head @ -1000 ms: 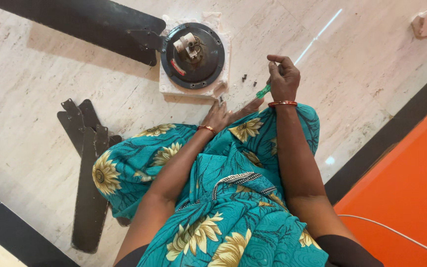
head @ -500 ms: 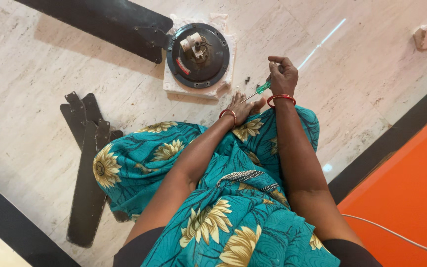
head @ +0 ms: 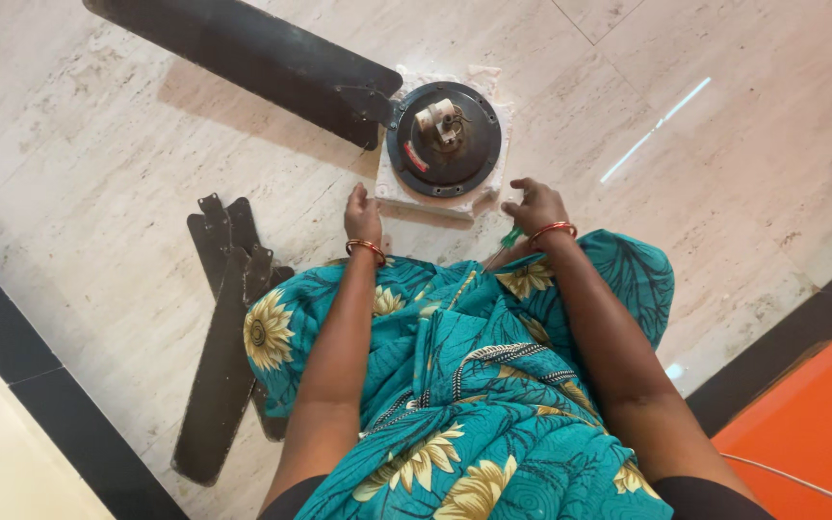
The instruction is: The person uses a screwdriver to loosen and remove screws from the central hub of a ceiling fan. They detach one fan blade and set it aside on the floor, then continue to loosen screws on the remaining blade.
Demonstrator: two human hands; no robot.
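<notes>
1. my left hand point(head: 362, 217) rests flat, fingers together, against the white block point(head: 389, 190) under the round black fan motor point(head: 444, 139).
2. my right hand point(head: 533, 205) grips a green-handled screwdriver point(head: 509, 238) beside that block.
3. loose fan blades point(head: 223, 318) lie well apart at my left.

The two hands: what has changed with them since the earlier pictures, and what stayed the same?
The left hand moved from near the foot out to the left corner of the white block under the fan motor. The right hand came down to the block's right corner, its fingers now spread; the green screwdriver shows just beneath it. One blade remains attached, the loose blades lie as before.
</notes>
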